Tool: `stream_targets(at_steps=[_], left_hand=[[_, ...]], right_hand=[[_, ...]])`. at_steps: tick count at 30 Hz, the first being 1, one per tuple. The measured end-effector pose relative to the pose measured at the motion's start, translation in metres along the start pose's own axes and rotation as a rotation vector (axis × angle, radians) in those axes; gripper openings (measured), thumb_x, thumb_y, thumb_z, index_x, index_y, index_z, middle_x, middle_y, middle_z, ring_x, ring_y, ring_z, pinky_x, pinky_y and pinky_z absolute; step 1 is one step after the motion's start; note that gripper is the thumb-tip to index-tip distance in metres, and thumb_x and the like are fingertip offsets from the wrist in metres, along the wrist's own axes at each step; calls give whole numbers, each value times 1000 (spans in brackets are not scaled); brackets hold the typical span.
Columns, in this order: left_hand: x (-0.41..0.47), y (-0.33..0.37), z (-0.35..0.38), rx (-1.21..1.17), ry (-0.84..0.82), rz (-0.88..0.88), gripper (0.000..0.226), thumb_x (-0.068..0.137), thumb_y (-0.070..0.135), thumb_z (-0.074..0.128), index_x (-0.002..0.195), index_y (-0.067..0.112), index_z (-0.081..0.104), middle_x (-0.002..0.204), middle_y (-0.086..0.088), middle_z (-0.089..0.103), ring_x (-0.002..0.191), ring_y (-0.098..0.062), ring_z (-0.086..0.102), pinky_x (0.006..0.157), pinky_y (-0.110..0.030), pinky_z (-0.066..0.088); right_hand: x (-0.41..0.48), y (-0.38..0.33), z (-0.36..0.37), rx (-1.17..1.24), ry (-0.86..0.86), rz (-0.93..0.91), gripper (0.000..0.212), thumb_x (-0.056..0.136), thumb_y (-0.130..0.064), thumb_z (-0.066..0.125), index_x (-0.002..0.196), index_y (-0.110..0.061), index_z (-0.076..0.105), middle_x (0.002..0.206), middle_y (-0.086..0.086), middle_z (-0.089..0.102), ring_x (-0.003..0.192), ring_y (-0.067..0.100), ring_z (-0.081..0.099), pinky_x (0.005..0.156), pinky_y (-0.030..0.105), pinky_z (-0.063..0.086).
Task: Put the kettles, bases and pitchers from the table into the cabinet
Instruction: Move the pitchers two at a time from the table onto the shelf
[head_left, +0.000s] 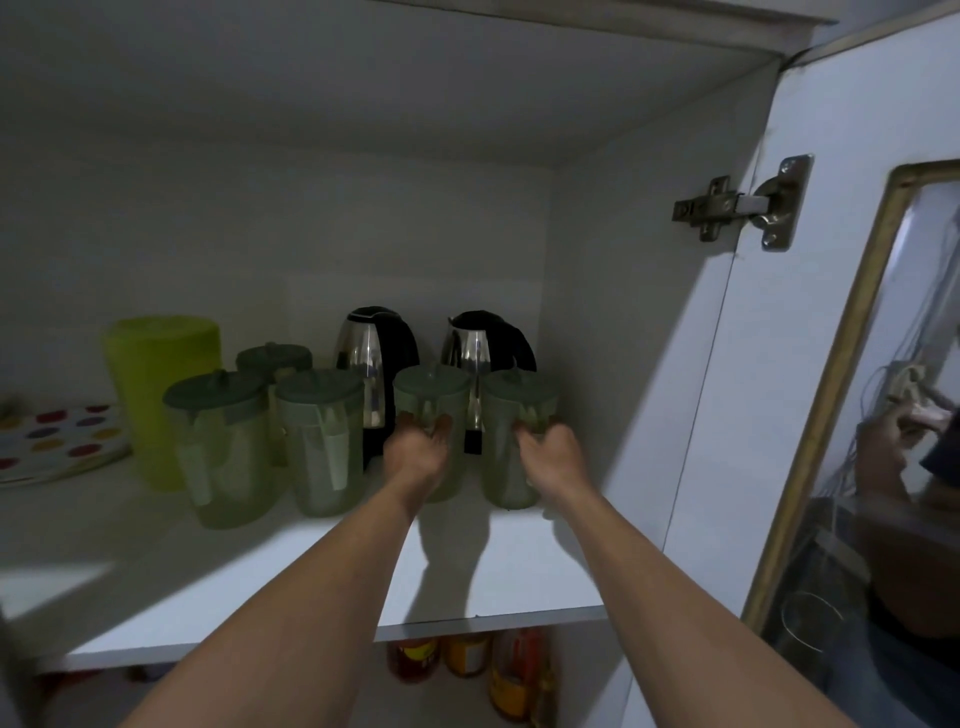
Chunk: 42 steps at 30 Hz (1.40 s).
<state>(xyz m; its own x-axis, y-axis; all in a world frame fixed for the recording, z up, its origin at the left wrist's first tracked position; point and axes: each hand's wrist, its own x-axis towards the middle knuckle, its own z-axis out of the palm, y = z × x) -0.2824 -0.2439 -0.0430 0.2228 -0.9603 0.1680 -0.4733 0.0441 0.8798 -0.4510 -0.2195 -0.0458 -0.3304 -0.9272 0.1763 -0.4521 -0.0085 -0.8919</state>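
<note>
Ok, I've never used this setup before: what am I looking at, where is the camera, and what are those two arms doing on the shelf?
There is no machine here. The arms are a person's bare arms, and the single picture comes from a camera worn on their head, looking into an open cabinet. The left hand grips the middle pitcher, and the right hand grips the rightmost pitcher. Both pitchers seem to stand on the white shelf. Behind them are the left kettle and the right kettle; I cannot tell whether they sit on bases. Further left are more green-lidded pitchers, a yellow-green container and a dotted plate. Bottles show below.
</note>
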Motion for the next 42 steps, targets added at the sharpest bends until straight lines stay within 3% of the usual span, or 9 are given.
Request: stream_targets(at_steps=[5,12,17,21,28,37,42], left_hand=[[-8,5,-8,95,35,8,65,94,51,57,130,0,41,115,-24,65,105,-42,63,84,-41,54],[-39,29,-29,159,140,36,57,91,44,64,124,2,44,126,-24,56,118,-44,53,93,-48,48],[-72,49,-59,138,114,258,40,97,40,56,120,8,49,120,-13,58,109,-33,57,85,-40,46],[-100,61,-94,145,40,450,31,99,36,55,119,12,58,116,-6,65,107,-27,60,91,-40,50],[-171,84,-157,159,-44,681,34,99,40,53,114,13,64,108,-5,68,102,-25,62,87,-38,50],[-258,134,-196,78,-138,914,26,98,39,51,106,19,63,108,-6,68,101,-27,62,88,-39,50],[-303,190,-193,23,-175,1028,28,101,35,46,114,16,62,116,-6,67,101,-22,61,87,-36,49]], right_hand=[[-13,-7,-10,-54,3,0,49,91,-55,67,104,-9,67,97,9,71,94,31,69,78,33,53],[-54,-32,-31,-269,133,-80,67,97,-57,56,137,-5,42,138,19,51,126,39,53,99,45,48],[-102,-63,-51,-354,119,-158,56,101,-50,53,138,-10,42,138,16,51,125,36,53,96,40,46],[-154,-86,-71,-434,123,-258,50,102,-43,54,138,-9,47,134,14,58,118,33,58,85,34,43],[-262,-133,-108,-601,136,-290,51,103,-39,53,144,-8,48,144,14,56,129,32,55,102,41,46],[-383,-186,-190,-763,276,-260,56,103,-40,53,151,-12,42,153,10,49,136,28,50,107,40,42],[-431,-203,-253,-884,416,-284,53,103,-39,53,148,-13,45,146,10,55,126,26,59,103,41,46]])
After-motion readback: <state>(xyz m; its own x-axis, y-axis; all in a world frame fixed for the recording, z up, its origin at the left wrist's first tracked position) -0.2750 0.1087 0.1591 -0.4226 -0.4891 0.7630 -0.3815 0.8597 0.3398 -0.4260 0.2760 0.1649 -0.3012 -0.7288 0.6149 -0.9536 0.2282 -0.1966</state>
